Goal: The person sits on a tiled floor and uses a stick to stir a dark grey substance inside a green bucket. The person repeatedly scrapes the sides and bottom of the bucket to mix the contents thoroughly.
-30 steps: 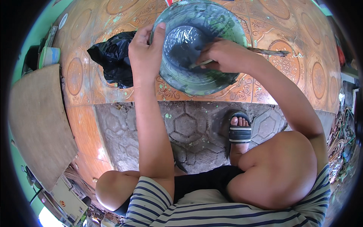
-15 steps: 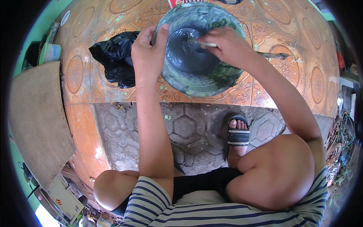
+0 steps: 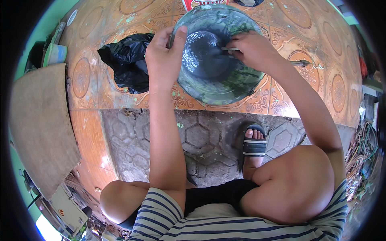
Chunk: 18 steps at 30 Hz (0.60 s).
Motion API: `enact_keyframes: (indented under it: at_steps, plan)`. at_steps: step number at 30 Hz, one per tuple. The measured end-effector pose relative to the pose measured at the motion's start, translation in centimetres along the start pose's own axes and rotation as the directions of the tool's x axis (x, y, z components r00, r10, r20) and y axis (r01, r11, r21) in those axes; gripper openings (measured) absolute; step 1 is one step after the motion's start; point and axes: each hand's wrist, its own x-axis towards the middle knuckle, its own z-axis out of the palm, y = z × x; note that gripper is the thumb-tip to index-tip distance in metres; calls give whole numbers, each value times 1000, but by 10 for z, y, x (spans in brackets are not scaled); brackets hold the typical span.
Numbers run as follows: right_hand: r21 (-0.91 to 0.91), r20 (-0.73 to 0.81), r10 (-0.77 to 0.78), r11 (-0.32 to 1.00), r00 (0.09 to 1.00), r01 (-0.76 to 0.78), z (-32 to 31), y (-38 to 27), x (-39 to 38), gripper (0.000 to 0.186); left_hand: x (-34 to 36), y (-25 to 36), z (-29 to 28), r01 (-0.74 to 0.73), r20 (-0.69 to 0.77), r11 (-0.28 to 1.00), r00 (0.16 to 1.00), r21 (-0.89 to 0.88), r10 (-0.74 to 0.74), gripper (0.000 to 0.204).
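Note:
A wide round green basin (image 3: pixel 225 94), smeared with dark streaks, sits on orange tiles ahead of me. Grey, shiny liquid (image 3: pixel 209 64) pools inside it. My left hand (image 3: pixel 165 58) is closed on the basin's left rim, thumb on the inner side and fingers outside. Over the right part of the basin, my right hand (image 3: pixel 253 50) is closed round a thin pale stick-like tool (image 3: pixel 230 49). The tool points left over the liquid; its far end is too blurred to make out, and the rest is hidden in my fingers.
A crumpled black plastic bag (image 3: pixel 126 64) lies left of the basin. Behind the basin stands a red and white package (image 3: pixel 204 3). A brown stick (image 3: pixel 300 63) pokes out past my right forearm. A brown mat (image 3: pixel 42 124) is at far left, grey paving (image 3: pixel 197 134) below the tiled edge.
My right hand and the pale tool have moved right and slightly down across the basin. The basin and my left hand appear shifted a little to the right.

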Motion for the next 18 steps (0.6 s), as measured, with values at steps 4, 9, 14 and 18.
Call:
enact_keyframes:
  at_steps: [4,9,14,18]
  plan:
    - [36,-131,37,999,991,-33,1,-7,3,29,2,-2,-1,-12,11,1000,1000,7,12,47]
    - [106,9,121,987,993,-121,0,-15,0,23,0,2,-3,12,24,998,1000,55,-13,48]
    - [214,-212,160,970,964,-114,19,-20,9,23,1,1,-1,-4,10,1000,1000,19,4,47]
    - [407,-203,70,913,977,19,24,-33,7,23,0,-2,-1,-16,-20,1000,1000,8,16,42]
